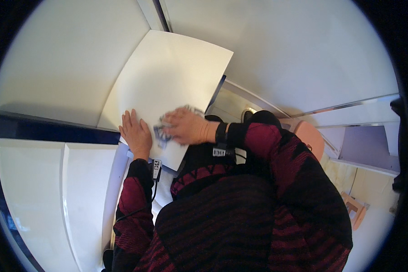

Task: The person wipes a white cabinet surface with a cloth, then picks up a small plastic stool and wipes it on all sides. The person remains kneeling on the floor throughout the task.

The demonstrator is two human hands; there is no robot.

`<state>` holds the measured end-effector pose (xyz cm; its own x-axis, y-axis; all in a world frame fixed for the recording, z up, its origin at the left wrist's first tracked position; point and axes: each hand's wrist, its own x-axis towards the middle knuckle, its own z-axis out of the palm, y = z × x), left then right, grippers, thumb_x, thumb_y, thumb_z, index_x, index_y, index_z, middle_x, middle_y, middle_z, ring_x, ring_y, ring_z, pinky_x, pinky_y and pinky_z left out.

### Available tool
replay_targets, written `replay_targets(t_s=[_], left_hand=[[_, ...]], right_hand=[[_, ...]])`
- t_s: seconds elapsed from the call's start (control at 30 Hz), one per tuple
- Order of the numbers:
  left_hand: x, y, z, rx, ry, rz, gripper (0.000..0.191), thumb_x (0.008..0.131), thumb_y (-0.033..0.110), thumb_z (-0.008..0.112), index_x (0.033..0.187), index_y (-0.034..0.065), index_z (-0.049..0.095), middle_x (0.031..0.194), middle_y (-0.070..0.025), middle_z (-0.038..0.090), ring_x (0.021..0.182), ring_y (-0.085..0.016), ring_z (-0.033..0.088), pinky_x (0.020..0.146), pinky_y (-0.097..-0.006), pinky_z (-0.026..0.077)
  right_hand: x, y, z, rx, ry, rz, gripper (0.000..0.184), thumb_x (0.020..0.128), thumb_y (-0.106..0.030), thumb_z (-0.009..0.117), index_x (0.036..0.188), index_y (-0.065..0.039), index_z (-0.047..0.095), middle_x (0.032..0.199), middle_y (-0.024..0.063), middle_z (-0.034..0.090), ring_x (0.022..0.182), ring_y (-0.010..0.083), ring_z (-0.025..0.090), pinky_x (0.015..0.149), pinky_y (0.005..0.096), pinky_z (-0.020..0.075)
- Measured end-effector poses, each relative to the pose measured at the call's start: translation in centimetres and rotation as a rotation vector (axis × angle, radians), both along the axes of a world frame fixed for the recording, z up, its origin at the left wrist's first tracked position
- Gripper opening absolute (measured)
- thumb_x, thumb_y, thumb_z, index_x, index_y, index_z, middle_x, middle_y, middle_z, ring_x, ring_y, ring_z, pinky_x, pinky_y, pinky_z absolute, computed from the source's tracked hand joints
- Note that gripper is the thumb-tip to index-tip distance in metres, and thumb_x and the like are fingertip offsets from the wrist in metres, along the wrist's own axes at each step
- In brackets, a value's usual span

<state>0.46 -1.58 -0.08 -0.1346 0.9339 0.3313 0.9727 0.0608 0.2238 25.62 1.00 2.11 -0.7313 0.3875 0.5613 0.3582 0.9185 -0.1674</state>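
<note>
A white tabletop (176, 74) with a curved far edge lies in front of me. Flat on its near left part rests my left hand (136, 136), fingers spread, with nothing in it. My right hand (187, 127) presses a blue-and-white patterned cloth (162, 135) against the near part of the same surface. Most of the cloth is under the palm, and both hand and cloth look slightly blurred. A small black device with a white label (156, 170) is at my left wrist, with a cable running from it.
White panels with a dark blue frame (54, 131) stand at the left. White walls (275, 51) rise behind and right of the tabletop. On the floor side at right are a pink plastic object (311, 139), a smaller pink item (355, 210) and an open shelf (363, 146). A shoe (247, 115) shows below.
</note>
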Motion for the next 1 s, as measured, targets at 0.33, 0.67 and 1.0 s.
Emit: replay_targets(t_s=[0.33,0.67,1.0], left_hand=[[0.2,0.0,0.3,-0.047,-0.009,0.027,0.057,0.106,0.028,0.052,0.160,0.0144,0.045,0.168,-0.0139,0.039,0.159,-0.033,0.030,0.128,-0.0593,0.019],[0.4,0.2,0.3,-0.061,0.026,0.032,0.057,0.106,0.028,0.052,0.160,0.0132,0.045,0.167,-0.0135,0.039,0.158,-0.032,0.030,0.128,-0.0592,0.020],[-0.4,0.4,-0.5,-0.038,0.068,0.006,0.054,0.106,0.027,0.052,0.158,0.0120,0.047,0.167,-0.0158,0.041,0.157,-0.034,0.033,0.126,-0.0606,0.024]], right_hand=[[10.7,17.9,0.5,0.047,-0.055,-0.752,0.031,0.087,-0.035,0.067,0.108,-0.014,0.074,0.119,0.0113,0.069,0.116,0.0338,0.063,0.094,0.0532,0.0491],[9.2,14.6,0.2,-0.003,-0.051,-0.979,0.029,0.087,-0.033,0.070,0.109,-0.014,0.074,0.119,0.0147,0.067,0.117,0.0358,0.060,0.094,0.0558,0.0446],[3.2,3.8,0.3,-0.053,-0.136,-0.651,0.023,0.080,-0.026,0.073,0.100,-0.016,0.072,0.104,0.0081,0.065,0.100,0.0305,0.062,0.076,0.0492,0.0468]])
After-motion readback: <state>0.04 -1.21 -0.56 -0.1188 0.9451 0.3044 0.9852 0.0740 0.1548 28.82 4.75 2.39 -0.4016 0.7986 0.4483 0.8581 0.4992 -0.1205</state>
